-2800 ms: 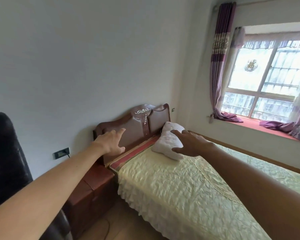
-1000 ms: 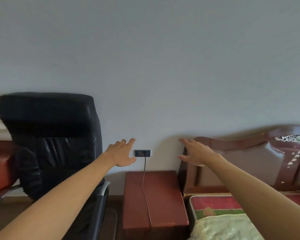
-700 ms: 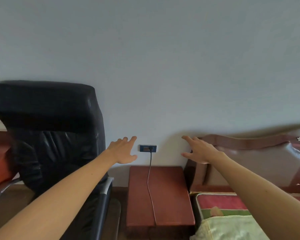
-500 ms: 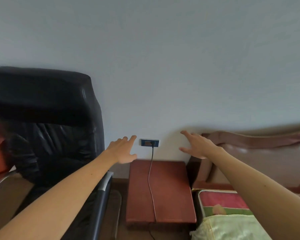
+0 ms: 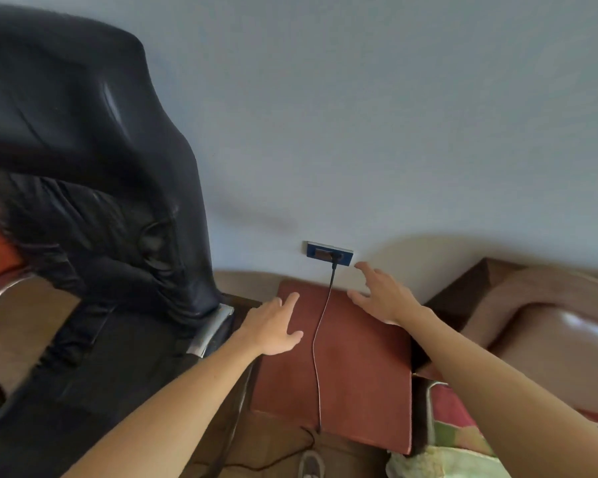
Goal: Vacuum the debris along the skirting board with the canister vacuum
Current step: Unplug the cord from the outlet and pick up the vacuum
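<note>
Head view has both your bare arms stretched forward over a reddish-brown nightstand that stands against a pale wall. Your left hand hangs palm down above the nightstand's left edge, fingers straight and slightly spread, thumb out to the side, holding nothing. Your right hand is further forward, over the back of the top, with fingers fanned wide and empty; its fingertips reach just below and to the right of a blue wall socket. You cannot tell whether either hand touches the wood.

A thin black cable is plugged into that socket, runs down between your two hands across the nightstand top, drops over its front edge and trails along the wooden floor.

Of the skirting board, only a short dark brown strip shows, at the foot of the wall between the nightstand and a black leather office chair on your left. Any debris there is too blurred to make out, and you cannot pick out the canister vacuum.

To your right stand a padded brown headboard and a corner of pale bedcover.
</note>
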### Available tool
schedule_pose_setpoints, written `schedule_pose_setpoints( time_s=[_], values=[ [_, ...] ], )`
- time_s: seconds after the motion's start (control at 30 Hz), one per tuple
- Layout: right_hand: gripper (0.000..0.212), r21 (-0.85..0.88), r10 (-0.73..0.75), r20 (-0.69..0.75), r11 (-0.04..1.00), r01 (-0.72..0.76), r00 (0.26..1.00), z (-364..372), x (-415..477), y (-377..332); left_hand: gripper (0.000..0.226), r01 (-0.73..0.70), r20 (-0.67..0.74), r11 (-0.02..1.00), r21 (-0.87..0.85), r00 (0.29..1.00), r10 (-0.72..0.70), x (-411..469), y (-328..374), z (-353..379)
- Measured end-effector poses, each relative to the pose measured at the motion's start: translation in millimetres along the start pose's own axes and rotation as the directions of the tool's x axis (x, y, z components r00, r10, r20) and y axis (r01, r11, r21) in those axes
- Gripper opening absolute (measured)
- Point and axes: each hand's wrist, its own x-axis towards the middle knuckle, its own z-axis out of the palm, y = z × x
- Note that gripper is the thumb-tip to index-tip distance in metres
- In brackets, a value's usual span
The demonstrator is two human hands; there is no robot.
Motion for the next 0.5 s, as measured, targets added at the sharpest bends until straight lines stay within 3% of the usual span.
schedule_pose_setpoints(
  time_s=[0.1, 0.3, 0.5],
  values=[
    [0.059, 0.075, 0.016, -0.030, 0.997, -0.014, 0.999, 23.4, 26.6, 8.1, 0.077, 0.006, 0.043, 0.999, -0.035, 0.999, -0.004, 18.8, 1.3, 31.2],
    [0.043, 0.234, 0.097, -0.222, 0.971, -0.043, 0.970, 68.7, 73.1, 15.7, 0.068, 0.028, 0.074, 0.986, -0.164, 0.997, -0.016, 49.5, 5.3, 97.6],
    [0.036, 0.366, 0.202, -0.312, 0.927, -0.079, 0.928, 94.8, 115.1, 10.3, 0.061, 0.115, 0.037, 0.870, -0.479, 0.993, -0.110, 65.5, 12.0, 154.9]
  ],
)
